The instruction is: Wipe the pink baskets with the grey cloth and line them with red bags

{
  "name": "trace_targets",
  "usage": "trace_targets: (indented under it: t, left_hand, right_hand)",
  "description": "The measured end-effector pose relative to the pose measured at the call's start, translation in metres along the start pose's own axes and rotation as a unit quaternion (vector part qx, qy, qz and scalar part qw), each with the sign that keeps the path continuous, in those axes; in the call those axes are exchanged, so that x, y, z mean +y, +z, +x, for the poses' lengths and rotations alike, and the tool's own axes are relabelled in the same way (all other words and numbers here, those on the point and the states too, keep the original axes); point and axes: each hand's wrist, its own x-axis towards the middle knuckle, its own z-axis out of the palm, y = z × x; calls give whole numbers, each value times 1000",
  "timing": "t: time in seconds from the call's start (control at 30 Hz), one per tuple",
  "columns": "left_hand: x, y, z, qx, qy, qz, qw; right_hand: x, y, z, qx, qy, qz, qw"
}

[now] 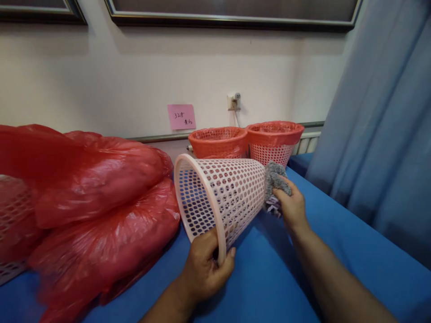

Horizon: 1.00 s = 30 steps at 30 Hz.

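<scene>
A pale pink perforated plastic wastebasket (pixel 232 179) lies tilted on its side in front of me, its mouth facing left. My left hand (pixel 208 264) is closed around the lower rim, with the thumb outside and the fingers reaching into the mouth. At the basket's base, my right hand (pixel 291 199) grips a grey fluffy cloth (pixel 274 177) and presses it against the bottom end. Part of the cloth hangs below the fingers, showing a purple and white patch. The underside of the base is hidden by the cloth and hand.
Two wastebaskets lined with red bags, a left one (pixel 218 142) and a right one (pixel 274 139), stand behind. Bulging red plastic bags (pixel 111 215) fill the left side of the blue surface (pixel 269 273). A blue curtain (pixel 380 112) hangs at right; a pink note (pixel 182 117) and socket (pixel 234 102) are on the wall.
</scene>
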Motion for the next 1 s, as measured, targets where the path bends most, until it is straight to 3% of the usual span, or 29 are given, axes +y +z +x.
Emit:
trace_targets:
  t: [0.07, 0.13, 0.23, 0.3, 0.37, 0.47, 0.63, 0.7, 0.73, 0.8, 0.87, 0.93, 1.0]
  left_hand:
    - [2, 2, -1, -16, 7, 10, 1000]
    - [2, 4, -2, -29, 3, 15, 999]
    - [2, 6, -1, -34, -4, 8, 999]
    - [3, 6, 0, -35, -4, 0, 999]
    - [4, 5, 2, -38, 4, -14, 999]
    - [5, 1, 4, -41, 15, -48, 998]
    - [-1, -3, -1, -16, -27, -95, 995]
    - [-3, -3, -4, -16, -51, -107, 993]
    - [-4, -3, -5, -21, -58, -105, 993]
    - [-3, -4, -5, -29, -56, -82, 995]
    - [-2, -4, -4, -29, -36, -49, 998]
    - [0, -4, -4, -24, -16, -24, 999]
    - [1, -2, -4, -21, 2, -4, 1000]
  right_hand:
    - [3, -1, 11, 10, 89, 74, 993]
    - [1, -1, 7, 2, 91, 93, 991]
    - [-10, -1, -22, -74, -62, 10, 995]
    - [-21, -3, -47, -179, -191, -23, 965]
    - [-34, -6, -67, -282, -272, -3, 920]
    - [-50, -10, -80, -374, -316, 41, 871]
    - [-56, -10, -78, -415, -338, 27, 844]
    - [-49, -7, -74, -390, -332, 18, 859]
    - [-43, -5, -70, -351, -319, 8, 880]
    - [-30, -3, -53, -227, -256, -17, 940]
    - [-15, -2, -29, -91, -138, -20, 986]
    - [-3, -2, -3, -18, -15, 23, 999]
    - [4, -3, 12, 12, 54, 63, 996]
